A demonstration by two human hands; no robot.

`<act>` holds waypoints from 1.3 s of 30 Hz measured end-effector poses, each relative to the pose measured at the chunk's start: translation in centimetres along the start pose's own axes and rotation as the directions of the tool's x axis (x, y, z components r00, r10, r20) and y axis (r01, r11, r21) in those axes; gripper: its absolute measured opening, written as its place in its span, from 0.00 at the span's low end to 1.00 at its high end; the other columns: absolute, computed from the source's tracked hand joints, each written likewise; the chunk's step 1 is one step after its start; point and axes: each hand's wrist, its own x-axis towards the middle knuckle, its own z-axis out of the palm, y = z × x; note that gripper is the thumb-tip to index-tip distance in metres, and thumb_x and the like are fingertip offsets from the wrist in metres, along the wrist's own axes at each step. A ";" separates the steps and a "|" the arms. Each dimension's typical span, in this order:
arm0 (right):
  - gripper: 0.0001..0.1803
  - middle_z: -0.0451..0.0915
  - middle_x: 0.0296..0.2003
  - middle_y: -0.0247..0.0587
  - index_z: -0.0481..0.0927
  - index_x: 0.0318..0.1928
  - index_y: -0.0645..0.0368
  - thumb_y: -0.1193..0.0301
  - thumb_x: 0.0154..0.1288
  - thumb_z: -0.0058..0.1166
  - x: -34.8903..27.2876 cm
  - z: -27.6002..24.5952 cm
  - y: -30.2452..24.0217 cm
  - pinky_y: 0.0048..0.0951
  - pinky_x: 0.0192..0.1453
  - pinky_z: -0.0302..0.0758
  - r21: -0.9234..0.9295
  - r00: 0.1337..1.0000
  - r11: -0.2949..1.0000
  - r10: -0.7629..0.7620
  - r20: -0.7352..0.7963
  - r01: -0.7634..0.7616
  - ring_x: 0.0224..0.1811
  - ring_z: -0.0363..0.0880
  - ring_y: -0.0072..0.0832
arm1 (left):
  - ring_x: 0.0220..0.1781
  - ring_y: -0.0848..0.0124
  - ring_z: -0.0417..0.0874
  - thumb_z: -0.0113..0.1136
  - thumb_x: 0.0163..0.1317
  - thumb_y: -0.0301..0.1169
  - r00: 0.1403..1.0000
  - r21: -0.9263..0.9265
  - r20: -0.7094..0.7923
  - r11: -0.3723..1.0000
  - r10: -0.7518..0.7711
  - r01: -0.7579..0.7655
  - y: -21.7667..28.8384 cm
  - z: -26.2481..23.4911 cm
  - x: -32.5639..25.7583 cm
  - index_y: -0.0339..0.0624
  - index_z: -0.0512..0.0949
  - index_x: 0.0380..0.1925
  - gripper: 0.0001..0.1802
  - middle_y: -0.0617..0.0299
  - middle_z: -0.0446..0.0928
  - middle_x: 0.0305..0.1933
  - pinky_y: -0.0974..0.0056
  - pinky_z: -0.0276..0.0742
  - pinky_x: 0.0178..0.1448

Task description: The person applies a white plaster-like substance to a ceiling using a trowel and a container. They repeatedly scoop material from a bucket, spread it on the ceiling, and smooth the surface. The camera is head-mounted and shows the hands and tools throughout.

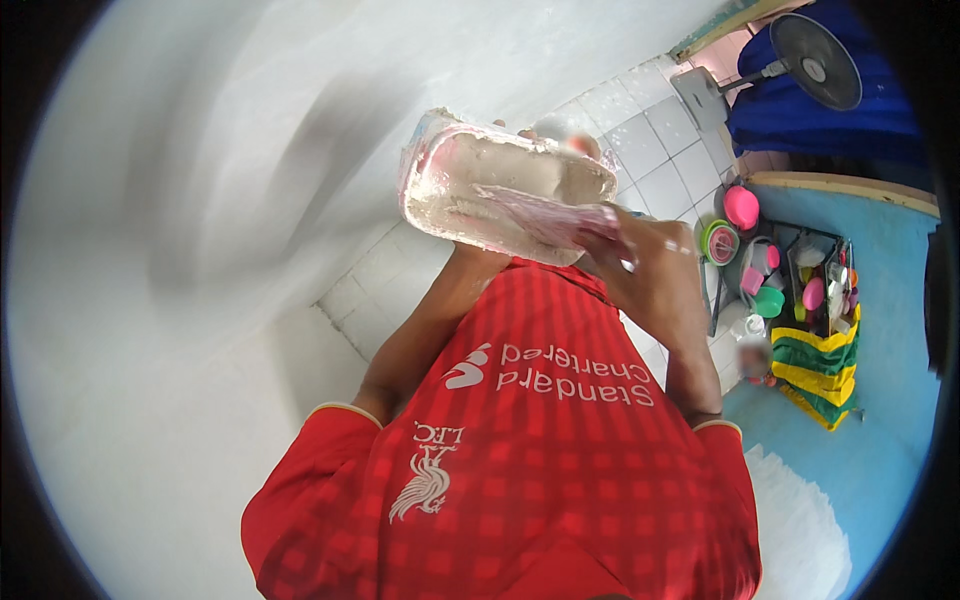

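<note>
My left hand [482, 257] supports a rounded rectangular plastic tub [412, 190] from beneath, at chest height. A few of its fingertips show over the tub's far side; the rest is hidden behind it. Pale grey-white paste [505, 165] lines the tub and cakes its rim. My right hand [640, 258] is closed around a flat, pinkish, paste-smeared scraper [535, 212], slightly blurred. The scraper lies across the tub's near side, its front part in the opening. Whether its edge touches the paste, I cannot tell.
A white wall [230, 130] rises close on the left and ahead. Pale floor tiles [670, 125] lie below. To the right are a grey fan [815, 65], a blue curtain [870, 90], colourful plastic ware [740, 207], a striped yellow-green cloth [815, 365] and a blue wall [890, 270].
</note>
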 end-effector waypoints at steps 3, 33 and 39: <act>0.12 0.86 0.28 0.50 0.87 0.46 0.62 0.72 0.64 0.69 -0.6 -1.9 -0.8 0.37 0.33 0.78 0.134 0.998 0.991 -0.003 -0.056 0.011 0.27 0.86 0.40 | 0.73 0.57 0.73 0.40 0.81 0.56 0.966 -0.171 -0.250 0.985 -0.059 0.016 0.1 1.4 0.3 0.54 0.70 0.70 0.28 0.56 0.73 0.71 0.40 0.69 0.76; 0.17 0.86 0.32 0.54 0.83 0.55 0.54 0.75 0.65 0.64 1.7 3.1 1.5 0.47 0.41 0.82 -0.027 0.956 0.956 -0.292 0.013 0.292 0.35 0.86 0.53 | 0.66 0.55 0.78 0.47 0.78 0.54 0.955 0.528 0.296 0.834 -0.005 -0.159 -0.9 -2.4 -0.8 0.46 0.69 0.67 0.29 0.54 0.75 0.66 0.44 0.77 0.69; 0.16 0.86 0.32 0.56 0.83 0.55 0.62 0.73 0.67 0.64 2.5 1.8 1.8 0.46 0.41 0.82 0.063 0.975 0.973 -0.221 0.007 0.220 0.34 0.86 0.54 | 0.64 0.56 0.79 0.47 0.77 0.54 0.942 0.904 0.326 0.266 0.077 -0.334 -1.3 -0.5 -1.0 0.46 0.69 0.65 0.29 0.53 0.75 0.64 0.45 0.79 0.67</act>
